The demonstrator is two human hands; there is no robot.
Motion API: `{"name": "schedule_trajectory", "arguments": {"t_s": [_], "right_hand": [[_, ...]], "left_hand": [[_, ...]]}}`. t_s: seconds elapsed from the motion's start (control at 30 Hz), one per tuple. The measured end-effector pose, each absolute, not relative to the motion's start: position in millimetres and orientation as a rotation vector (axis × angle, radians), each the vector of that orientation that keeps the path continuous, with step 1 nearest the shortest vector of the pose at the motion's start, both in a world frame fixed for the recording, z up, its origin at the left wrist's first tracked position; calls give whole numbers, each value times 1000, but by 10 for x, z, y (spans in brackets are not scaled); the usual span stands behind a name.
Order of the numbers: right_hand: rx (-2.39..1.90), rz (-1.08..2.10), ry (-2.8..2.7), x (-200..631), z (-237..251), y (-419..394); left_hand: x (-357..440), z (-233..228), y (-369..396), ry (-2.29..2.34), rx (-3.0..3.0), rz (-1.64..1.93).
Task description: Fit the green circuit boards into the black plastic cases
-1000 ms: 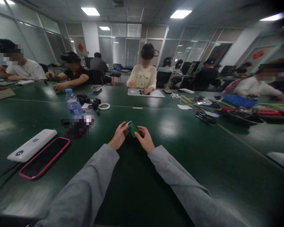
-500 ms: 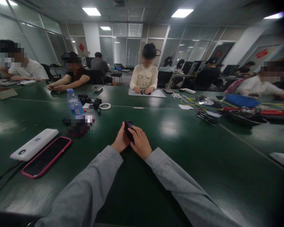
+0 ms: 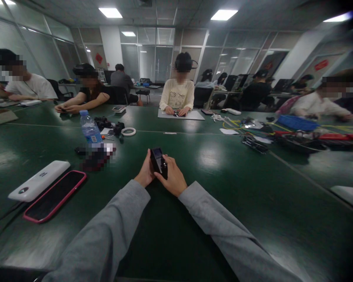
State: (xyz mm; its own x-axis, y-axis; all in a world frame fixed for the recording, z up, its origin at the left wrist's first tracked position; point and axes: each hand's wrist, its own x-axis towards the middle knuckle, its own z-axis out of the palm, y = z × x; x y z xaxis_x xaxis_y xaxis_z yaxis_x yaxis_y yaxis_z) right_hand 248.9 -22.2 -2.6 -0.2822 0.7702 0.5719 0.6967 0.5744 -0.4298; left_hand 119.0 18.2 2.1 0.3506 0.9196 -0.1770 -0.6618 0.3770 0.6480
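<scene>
Green bench (image 3: 253, 188) is seen carrying a pink-edged phone (image 3: 54, 196) at nine o'clock, while a small black device (image 3: 158, 161) is held upright at centre, gripped between left hand (image 3: 144, 174) and right hand (image 3: 172, 178), apparently being inspected.

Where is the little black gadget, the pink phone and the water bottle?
little black gadget (image 3: 158, 159), head view, on its dark upper body, held between both hands.
pink phone (image 3: 55, 194), head view, on its dark screen.
water bottle (image 3: 90, 130), head view, on its clear side.
</scene>
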Motion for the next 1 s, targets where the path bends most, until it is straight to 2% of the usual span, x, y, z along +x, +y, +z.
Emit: {"name": "schedule_trajectory", "arguments": {"t_s": [0.5,0.73,1.0], "right_hand": [[-1089,-51,-1782,2541,70,-269],[-1250,-52,-1647,2741,-8,-57],[-1412,20,-1774,2830,-231,125]], "left_hand": [[1172,-30,240,609,491,1146],[1137,4,224,546,477,1168],[1090,-33,257,524,446,1185]]}}
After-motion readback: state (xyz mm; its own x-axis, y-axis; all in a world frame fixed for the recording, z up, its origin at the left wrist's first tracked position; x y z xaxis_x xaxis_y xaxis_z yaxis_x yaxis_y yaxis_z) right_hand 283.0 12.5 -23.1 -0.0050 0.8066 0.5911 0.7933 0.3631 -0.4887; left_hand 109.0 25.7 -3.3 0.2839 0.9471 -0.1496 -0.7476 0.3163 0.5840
